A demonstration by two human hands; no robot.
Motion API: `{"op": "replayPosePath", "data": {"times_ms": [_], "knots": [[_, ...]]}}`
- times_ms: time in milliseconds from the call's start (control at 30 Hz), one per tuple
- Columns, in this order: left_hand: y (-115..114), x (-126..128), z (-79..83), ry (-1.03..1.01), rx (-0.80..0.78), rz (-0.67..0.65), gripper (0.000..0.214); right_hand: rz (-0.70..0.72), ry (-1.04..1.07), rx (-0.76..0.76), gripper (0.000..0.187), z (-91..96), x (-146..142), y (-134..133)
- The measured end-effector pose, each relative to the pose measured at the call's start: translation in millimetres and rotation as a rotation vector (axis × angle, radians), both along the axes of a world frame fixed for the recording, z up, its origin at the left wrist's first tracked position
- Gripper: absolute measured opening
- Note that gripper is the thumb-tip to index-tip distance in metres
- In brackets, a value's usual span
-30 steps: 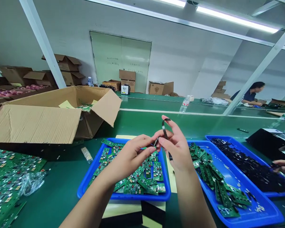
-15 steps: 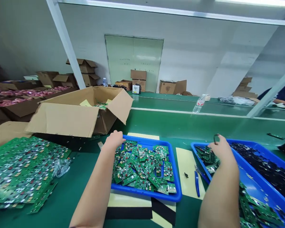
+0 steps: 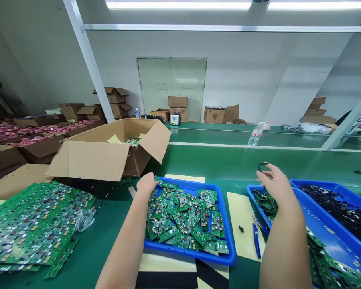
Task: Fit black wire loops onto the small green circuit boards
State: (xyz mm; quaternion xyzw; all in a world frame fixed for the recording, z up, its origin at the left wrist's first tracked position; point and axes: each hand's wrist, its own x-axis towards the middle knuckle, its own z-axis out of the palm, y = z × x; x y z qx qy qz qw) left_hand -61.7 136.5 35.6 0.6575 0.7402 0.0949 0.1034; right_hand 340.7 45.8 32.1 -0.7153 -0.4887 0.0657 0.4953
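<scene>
My left hand [image 3: 147, 184] is at the far left corner of a blue tray [image 3: 232, 257] full of small green circuit boards [image 3: 180, 216]. Its fingers are closed at the end of a small circuit board [image 3: 167, 184] that sticks out over the rim; the fingertips are partly hidden. Above a second blue tray [image 3: 311, 214], my right hand [image 3: 273, 180] pinches a short, curved black strip [image 3: 261, 165], which looks like a bit of cable. Circuit boards [image 3: 264, 202] lie in that tray below the hand.
Blue-handled cutters [image 3: 256, 241] and a small black piece [image 3: 241, 228] lie on pale paper [image 3: 237, 204]. Black parts [image 3: 337, 200] fill another tray at right. Large circuit panels [image 3: 33, 224] are stacked left, before an open cardboard box [image 3: 90, 158]. A bottle [image 3: 255, 135] stands behind.
My right hand has lifted the black strip up and slightly left, away from the tray. My left hand stays at the tray corner. The view has tilted up a little.
</scene>
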Motion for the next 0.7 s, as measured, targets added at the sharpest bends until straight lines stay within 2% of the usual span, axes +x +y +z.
{"op": "replayPosePath", "data": {"times_ms": [133,233,267,333,433,533,633,700], "knots": [[-3.0,0.3,17.4,-0.110,0.100,-0.083,0.004,0.227,0.077,0.121,0.057,49.6,-75.3,-19.1],[-22.2,14.0,41.9,-0.235,0.181,-0.188,0.009,0.533,0.052,0.126,0.058,68.4,-124.8,-36.1],[-32.4,21.2,51.0,-0.322,0.216,-0.250,0.012,0.647,0.031,0.117,0.061,70.4,-137.2,-40.8],[-55.9,37.3,67.8,-0.771,0.265,-0.408,0.016,0.778,-0.009,0.114,0.068,70.2,-154.5,-47.5],[-88.5,59.7,84.7,-1.236,0.097,-0.513,0.018,0.826,-0.051,0.118,0.078,65.8,-164.0,-51.2],[-106.4,73.7,90.5,-1.474,-0.068,-0.510,0.017,0.820,-0.091,0.144,0.083,64.4,-162.4,-52.0],[-110.8,80.0,90.7,-1.656,-0.041,-0.437,0.015,0.803,-0.169,0.151,0.085,67.7,-159.1,-55.3],[-111.0,82.1,89.8,-1.701,0.004,-0.422,0.017,0.798,-0.232,0.131,0.085,70.9,-158.4,-58.9]]}}
